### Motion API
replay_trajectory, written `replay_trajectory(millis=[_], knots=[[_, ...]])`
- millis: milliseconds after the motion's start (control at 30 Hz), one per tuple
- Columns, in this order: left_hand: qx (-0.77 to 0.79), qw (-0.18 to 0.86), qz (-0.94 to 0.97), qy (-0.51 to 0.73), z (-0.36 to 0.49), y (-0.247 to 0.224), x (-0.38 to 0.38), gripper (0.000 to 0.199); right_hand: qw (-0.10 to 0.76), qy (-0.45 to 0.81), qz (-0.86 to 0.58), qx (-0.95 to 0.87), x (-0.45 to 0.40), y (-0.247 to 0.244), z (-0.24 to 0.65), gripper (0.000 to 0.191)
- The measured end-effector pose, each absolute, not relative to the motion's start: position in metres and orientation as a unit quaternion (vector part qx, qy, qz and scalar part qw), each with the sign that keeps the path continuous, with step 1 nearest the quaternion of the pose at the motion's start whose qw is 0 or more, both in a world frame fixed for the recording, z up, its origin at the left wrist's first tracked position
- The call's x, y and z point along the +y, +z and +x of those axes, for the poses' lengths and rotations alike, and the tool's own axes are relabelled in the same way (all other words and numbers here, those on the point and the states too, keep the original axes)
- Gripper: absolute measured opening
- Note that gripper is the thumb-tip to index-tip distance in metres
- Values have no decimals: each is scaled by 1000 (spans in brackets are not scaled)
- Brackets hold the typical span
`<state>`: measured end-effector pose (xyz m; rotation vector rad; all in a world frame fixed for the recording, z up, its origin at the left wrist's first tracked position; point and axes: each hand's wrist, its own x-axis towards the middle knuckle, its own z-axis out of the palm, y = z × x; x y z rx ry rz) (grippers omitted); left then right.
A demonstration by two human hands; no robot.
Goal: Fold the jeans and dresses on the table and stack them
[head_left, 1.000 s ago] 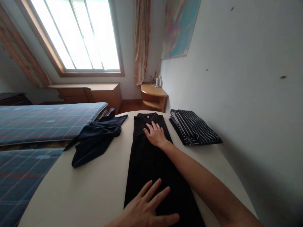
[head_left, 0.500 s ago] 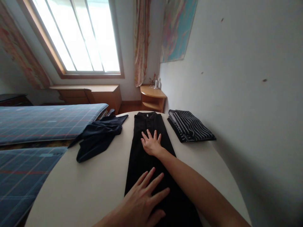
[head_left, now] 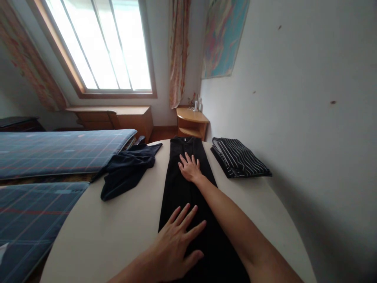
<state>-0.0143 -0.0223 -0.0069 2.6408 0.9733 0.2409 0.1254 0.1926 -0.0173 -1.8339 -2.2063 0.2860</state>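
A black collared shirt, folded into a long narrow strip, lies on the pale round table, its collar at the far edge. Flat on its upper part rests my right hand, fingers spread. Closer to me, my left hand is over the shirt's lower part with its fingers apart; whether its palm presses on the cloth I cannot tell. Neither hand grips anything. The shirt's near end is partly hidden by my left hand and right forearm.
A crumpled dark navy garment lies at the table's left edge, reaching toward a plaid-covered bed. Folded black-and-white striped clothing sits at the right, near the white wall. Beyond the table stands a wooden corner shelf.
My right hand has slid slightly farther up the shirt toward the collar. My left hand has shifted a little forward. The view has moved slightly.
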Motion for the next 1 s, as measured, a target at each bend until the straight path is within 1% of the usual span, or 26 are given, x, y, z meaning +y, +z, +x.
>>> replay_trajectory(millis=[167,233,300,433,500,567,667,733,833,900,1000], knots=[[369,160,908,119,-14,-11,-27,89,133,86,-608,-778,142,-21,137,70],[378,158,904,124,-14,-13,-29,90,132,90,-596,-787,114,-24,146,69],[377,152,904,135,-13,-14,-32,86,122,89,-579,-801,84,-25,157,66],[396,136,892,170,-14,-15,-42,66,104,89,-539,-831,24,-22,180,60],[392,139,894,165,-17,-13,-49,58,97,107,-506,-851,-7,-17,189,60],[372,147,906,137,-22,-10,-58,57,89,132,-473,-867,-36,-12,196,60],[348,158,919,93,-29,-4,-72,67,76,180,-439,-877,-73,-4,206,65],[341,169,921,84,-33,2,-80,75,69,212,-414,-883,-91,0,213,71],[337,175,921,82,-35,9,-91,76,65,234,-391,-888,-106,3,221,81],[341,168,922,74,-36,12,-97,68,67,227,-396,-887,-112,2,223,83],[341,137,928,60,-35,9,-105,37,72,202,-419,-882,-117,1,220,79]])
